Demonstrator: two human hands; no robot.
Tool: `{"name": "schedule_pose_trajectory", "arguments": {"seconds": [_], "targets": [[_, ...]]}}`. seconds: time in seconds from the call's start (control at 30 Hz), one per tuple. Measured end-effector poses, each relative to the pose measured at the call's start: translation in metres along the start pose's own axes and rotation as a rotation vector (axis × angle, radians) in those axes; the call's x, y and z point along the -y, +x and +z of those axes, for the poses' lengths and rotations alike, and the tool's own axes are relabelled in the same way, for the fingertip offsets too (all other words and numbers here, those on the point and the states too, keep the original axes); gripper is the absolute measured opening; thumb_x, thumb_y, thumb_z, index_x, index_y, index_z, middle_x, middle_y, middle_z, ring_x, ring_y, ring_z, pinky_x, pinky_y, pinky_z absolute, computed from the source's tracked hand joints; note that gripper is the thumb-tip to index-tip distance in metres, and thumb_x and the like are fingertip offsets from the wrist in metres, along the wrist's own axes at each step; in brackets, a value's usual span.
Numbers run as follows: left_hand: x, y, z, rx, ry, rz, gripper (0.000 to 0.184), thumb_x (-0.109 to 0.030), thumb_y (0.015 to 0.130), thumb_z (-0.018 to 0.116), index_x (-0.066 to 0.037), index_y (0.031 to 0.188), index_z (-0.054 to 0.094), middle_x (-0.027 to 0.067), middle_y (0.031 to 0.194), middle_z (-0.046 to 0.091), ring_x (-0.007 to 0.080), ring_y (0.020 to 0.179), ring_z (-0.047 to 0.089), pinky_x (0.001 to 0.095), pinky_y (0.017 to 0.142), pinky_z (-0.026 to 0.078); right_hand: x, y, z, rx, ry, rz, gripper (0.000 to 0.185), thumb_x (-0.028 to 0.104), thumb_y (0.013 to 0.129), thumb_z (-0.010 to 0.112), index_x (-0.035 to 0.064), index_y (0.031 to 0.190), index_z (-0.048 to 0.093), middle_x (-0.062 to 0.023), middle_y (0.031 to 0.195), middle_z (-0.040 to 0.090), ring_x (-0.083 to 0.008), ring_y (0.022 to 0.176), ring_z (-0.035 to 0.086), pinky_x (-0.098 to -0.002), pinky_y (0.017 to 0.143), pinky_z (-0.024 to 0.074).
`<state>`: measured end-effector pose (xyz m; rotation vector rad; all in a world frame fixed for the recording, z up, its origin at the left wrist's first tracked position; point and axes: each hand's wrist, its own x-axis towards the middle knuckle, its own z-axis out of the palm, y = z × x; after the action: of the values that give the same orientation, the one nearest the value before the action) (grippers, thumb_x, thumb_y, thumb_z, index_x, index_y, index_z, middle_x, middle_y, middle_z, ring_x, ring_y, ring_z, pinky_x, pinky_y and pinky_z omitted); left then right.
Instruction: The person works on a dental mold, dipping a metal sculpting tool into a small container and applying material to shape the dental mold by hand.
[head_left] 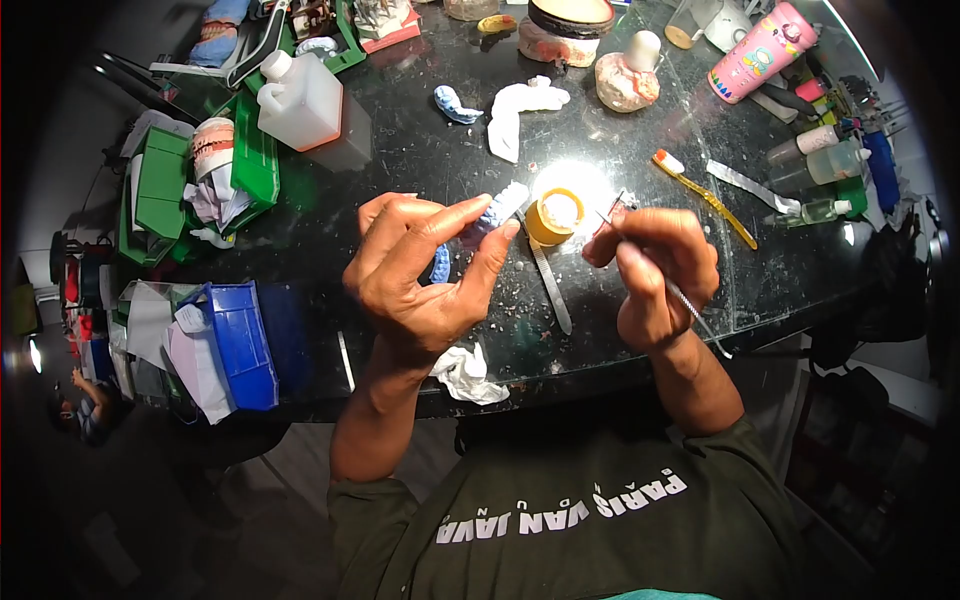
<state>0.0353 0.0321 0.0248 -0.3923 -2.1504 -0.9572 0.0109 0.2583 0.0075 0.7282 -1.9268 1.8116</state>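
Between thumb and fingertips, my left hand [415, 270] pinches a small blue-and-white dental mould piece [503, 206]; its far side is turned away from me. My right hand [668, 275] is closed round a thin metal dental instrument [686, 303] with a ridged handle, its fine tip pointing left. Between the hands stands a small yellow cup [537, 236] with white material inside, under a bright light. A flat metal spatula [553, 292] lies just below the cup. Another blue piece [441, 264] rests on the table, partly hidden by my left hand.
The black table [420, 170] carries a white tissue strip [508, 120], a blue moulded piece [456, 105], a yellow toothbrush [708, 200] and a crumpled tissue [470, 376]. A plastic jug [305, 100], green bins [255, 155] and a blue bin [240, 345] stand left; a pink bottle [758, 55] stands right.
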Motion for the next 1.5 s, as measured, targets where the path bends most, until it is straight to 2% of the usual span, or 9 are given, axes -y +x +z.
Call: {"name": "schedule_pose_trajectory", "arguments": {"seconds": [0.03, 0.1, 0.33, 0.53, 1.5], "targets": [[0.0, 0.0, 0.0, 0.001, -0.003, 0.007, 0.032, 0.0, 0.072, 0.095, -0.002, 0.102, 0.082, 0.0051, 0.082, 0.069, 0.0175, 0.075, 0.065, 0.0345, 0.083, 0.053, 0.0, 0.003, 0.003, 0.026, 0.082, -0.104, 0.019, -0.002, 0.087, 0.062, -0.0074, 0.104, 0.069, -0.016, 0.08, 0.075, -0.023, 0.068, 0.074, -0.0332, 0.066, 0.0582], [0.001, 0.001, 0.001, 0.003, -0.01, 0.022, 0.033, 0.0, 0.072, 0.095, -0.002, 0.102, 0.082, 0.0052, 0.083, 0.07, 0.0178, 0.077, 0.065, 0.0341, 0.083, 0.053, 0.004, 0.006, 0.0, 0.104, 0.017, -0.186, 0.02, -0.007, 0.084, 0.064, -0.0077, 0.104, 0.069, -0.018, 0.082, 0.077, -0.0273, 0.071, 0.076, -0.0349, 0.068, 0.0599], [0.002, -0.002, 0.001, 0.012, -0.006, 0.01, 0.034, -0.001, 0.072, 0.095, -0.004, 0.103, 0.082, 0.0046, 0.084, 0.07, 0.0184, 0.08, 0.065, 0.0353, 0.082, 0.052, 0.004, 0.005, 0.013, 0.111, -0.064, -0.263, 0.026, -0.015, 0.076, 0.07, -0.0045, 0.1, 0.072, -0.0142, 0.083, 0.077, -0.0253, 0.07, 0.077, -0.0341, 0.063, 0.0603], [0.003, -0.002, 0.002, 0.014, -0.008, 0.027, 0.034, -0.002, 0.071, 0.096, -0.004, 0.103, 0.083, 0.0041, 0.084, 0.07, 0.0186, 0.079, 0.064, 0.0357, 0.082, 0.052, -0.001, 0.004, 0.016, 0.107, -0.095, -0.269, 0.026, -0.015, 0.074, 0.073, -0.0039, 0.097, 0.074, -0.0134, 0.081, 0.075, -0.0257, 0.068, 0.075, -0.035, 0.061, 0.0585], [-0.001, 0.0, 0.0, 0.042, 0.004, 0.033, 0.035, -0.003, 0.07, 0.095, -0.004, 0.104, 0.084, 0.0037, 0.083, 0.069, 0.0189, 0.08, 0.064, 0.0374, 0.085, 0.052, 0.002, 0.002, 0.017, 0.096, -0.066, -0.231, 0.024, -0.014, 0.077, 0.072, -0.0039, 0.098, 0.073, -0.0135, 0.082, 0.077, -0.0265, 0.071, 0.078, -0.0351, 0.065, 0.0613]]}}
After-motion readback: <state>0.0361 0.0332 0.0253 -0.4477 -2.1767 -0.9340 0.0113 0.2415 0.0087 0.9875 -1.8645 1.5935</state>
